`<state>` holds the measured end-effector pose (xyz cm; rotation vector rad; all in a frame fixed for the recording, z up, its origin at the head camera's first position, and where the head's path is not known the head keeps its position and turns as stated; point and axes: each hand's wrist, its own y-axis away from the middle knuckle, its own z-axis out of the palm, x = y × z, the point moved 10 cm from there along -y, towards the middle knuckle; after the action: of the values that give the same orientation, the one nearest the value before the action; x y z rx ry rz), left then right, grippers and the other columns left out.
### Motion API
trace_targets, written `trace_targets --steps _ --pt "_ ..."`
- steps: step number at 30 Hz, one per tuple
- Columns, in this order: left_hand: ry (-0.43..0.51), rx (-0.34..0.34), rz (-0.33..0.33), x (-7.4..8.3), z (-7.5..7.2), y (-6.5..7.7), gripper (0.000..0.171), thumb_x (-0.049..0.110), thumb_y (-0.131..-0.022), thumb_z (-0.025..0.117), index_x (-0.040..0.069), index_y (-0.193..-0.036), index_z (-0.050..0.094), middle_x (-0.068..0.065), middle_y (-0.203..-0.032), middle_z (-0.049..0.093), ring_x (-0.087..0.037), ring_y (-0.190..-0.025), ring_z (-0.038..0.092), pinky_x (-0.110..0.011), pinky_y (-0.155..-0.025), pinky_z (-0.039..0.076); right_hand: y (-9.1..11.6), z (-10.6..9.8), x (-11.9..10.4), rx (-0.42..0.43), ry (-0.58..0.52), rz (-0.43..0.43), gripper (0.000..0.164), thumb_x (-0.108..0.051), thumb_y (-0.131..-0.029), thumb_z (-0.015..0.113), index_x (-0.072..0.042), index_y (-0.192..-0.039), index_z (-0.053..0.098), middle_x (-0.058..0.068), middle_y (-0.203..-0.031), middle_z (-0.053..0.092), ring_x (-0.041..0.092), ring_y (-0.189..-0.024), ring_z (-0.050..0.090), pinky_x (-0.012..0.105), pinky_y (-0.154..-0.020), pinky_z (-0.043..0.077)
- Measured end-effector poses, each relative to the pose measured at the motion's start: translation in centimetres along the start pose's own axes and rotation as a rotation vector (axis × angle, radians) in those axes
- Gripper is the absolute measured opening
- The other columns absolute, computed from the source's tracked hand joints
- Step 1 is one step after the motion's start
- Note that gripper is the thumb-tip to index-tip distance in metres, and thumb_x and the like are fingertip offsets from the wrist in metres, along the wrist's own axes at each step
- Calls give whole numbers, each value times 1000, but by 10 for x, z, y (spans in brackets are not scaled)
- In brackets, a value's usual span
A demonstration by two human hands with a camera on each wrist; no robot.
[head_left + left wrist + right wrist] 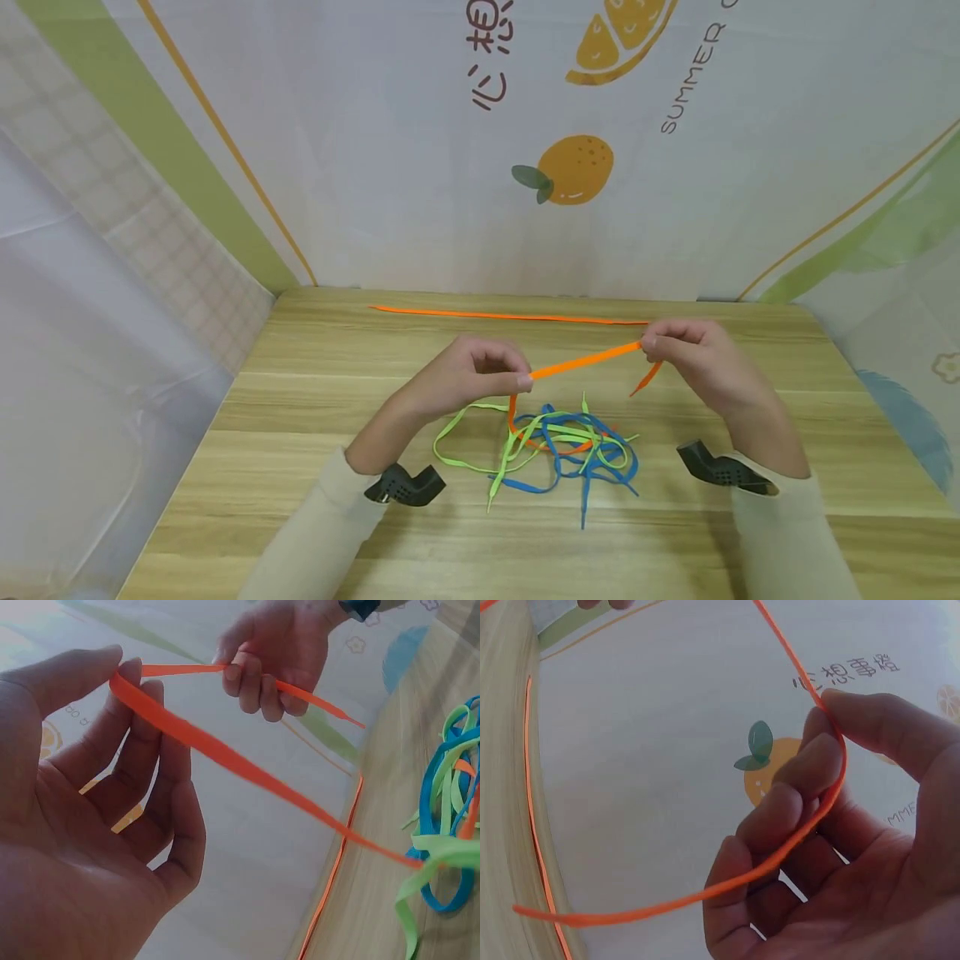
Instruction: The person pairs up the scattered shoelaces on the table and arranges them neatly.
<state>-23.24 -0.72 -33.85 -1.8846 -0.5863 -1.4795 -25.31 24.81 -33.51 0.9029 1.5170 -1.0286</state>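
An orange shoelace (pixel 587 361) is stretched above the table between my two hands. My left hand (pixel 480 379) pinches it between thumb and index finger, and from there it drops into a tangle of laces. My right hand (pixel 697 358) pinches the lace higher up, with its tipped end hanging free below the fingers. In the right wrist view that orange end (pixel 652 907) curves across the fingers. Under the hands lie a green shoelace (pixel 450 461) and a blue shoelace (pixel 584 500), looped loosely together with the lower orange part.
Another orange shoelace (pixel 465 314) lies straight along the back of the wooden table (pixel 300 500); its right end passes behind my right hand. A white printed cloth (pixel 420 167) hangs behind the table, with more cloth at both sides.
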Motion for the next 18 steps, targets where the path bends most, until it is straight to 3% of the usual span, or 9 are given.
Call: trace_targets --steps 8,18 --pt "120 -32 30 11 2 3 14 2 -100 70 -12 -102 73 -4 -98 70 -27 -96 62 -36 -89 57 -5 -18 4 30 -234 -36 39 13 -109 45 -2 -93 78 3 -83 64 22 -85 55 31 -87 47" --pt "132 -10 22 14 -8 8 19 5 -99 69 -13 -103 72 -5 -100 70 -27 -101 62 -38 -94 56 -5 -43 18 138 -319 15 42 6 -112 47 -5 -86 78 1 -78 68 19 -79 60 31 -85 46"
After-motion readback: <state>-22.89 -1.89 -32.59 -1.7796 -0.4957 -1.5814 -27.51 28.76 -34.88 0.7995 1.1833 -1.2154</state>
